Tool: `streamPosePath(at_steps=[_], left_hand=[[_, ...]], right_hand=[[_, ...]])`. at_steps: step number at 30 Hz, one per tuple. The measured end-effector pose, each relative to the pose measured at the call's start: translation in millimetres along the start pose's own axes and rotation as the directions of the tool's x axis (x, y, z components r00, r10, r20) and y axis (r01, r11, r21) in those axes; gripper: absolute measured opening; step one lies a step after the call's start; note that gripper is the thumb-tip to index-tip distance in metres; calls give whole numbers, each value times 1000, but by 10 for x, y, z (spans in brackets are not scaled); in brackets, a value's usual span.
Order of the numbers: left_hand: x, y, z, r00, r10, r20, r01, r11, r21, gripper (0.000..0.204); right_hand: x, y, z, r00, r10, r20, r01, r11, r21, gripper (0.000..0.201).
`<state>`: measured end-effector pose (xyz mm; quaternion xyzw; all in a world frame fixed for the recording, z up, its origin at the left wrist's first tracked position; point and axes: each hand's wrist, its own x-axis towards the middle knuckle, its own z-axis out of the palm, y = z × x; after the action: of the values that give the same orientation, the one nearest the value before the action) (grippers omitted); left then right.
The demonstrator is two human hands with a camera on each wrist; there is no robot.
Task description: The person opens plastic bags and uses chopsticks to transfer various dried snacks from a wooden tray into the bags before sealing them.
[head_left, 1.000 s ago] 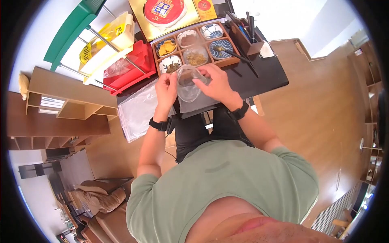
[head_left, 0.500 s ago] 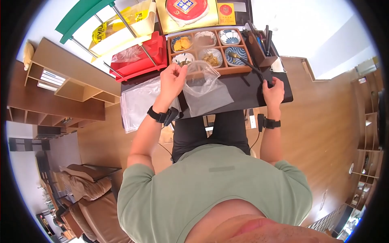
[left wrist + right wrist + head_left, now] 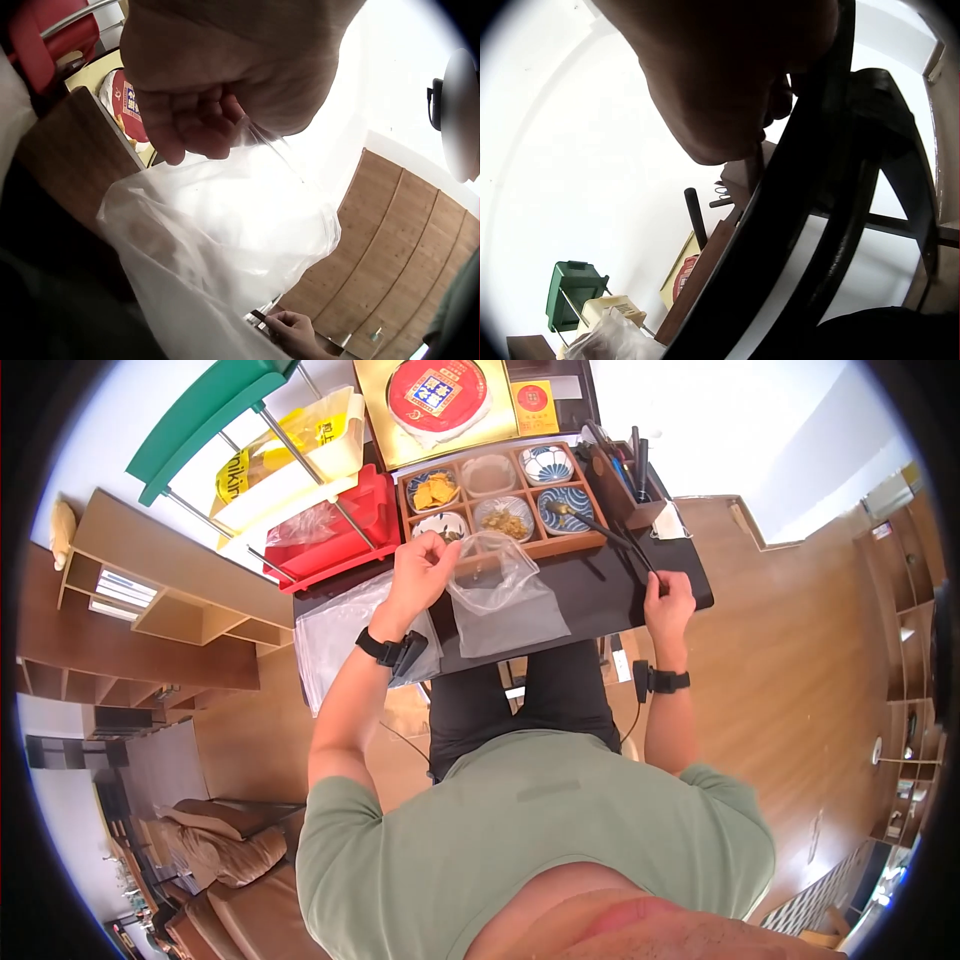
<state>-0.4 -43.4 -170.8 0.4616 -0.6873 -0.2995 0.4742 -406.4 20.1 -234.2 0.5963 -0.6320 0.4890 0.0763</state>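
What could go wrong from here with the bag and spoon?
Only the left hand holds the clear bag, so it might sag shut. The right hand pinches the spoon near its handle's end, so it could twist when lifted.

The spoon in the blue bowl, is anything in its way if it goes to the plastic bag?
Only low things: the rim of the blue bowl and front edge of the wooden tray lie between the head of the spoon and the plastic bag.
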Motion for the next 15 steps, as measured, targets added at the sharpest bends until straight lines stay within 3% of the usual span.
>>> streamPosePath(at_steps=[2,5,8,9,11,13,15], left_hand=[[2,-19,-23,999,-44,2,44,998,-42,32],[33,-28,-21,1000,2,18,-1,999,-50,32],[62,-32,-32,1000,12,16,-12,1000,-4,33],[69,-18,-35,1000,1,18,-1,1000,-2,32],[79,-44,-22,1000,-10,0,10,1000,6,32],[126,-153,16,996,-84,-24,79,986,-143,32],[137,-207,36,995,-88,-39,81,987,-139,32]], right_hand=[[-94,-19,-67,999,-4,-45,5,999,33,11],[-234,0,-158,988,-72,-139,76,997,25,12],[-374,18,-169,961,144,-235,-108,981,161,10],[-360,-10,-162,964,135,-230,-97,981,168,10],[-281,-110,-108,966,191,-175,-79,861,502,11],[-29,-386,-55,972,131,-193,7,809,588,11],[215,-675,20,975,73,-210,87,746,661,12]])
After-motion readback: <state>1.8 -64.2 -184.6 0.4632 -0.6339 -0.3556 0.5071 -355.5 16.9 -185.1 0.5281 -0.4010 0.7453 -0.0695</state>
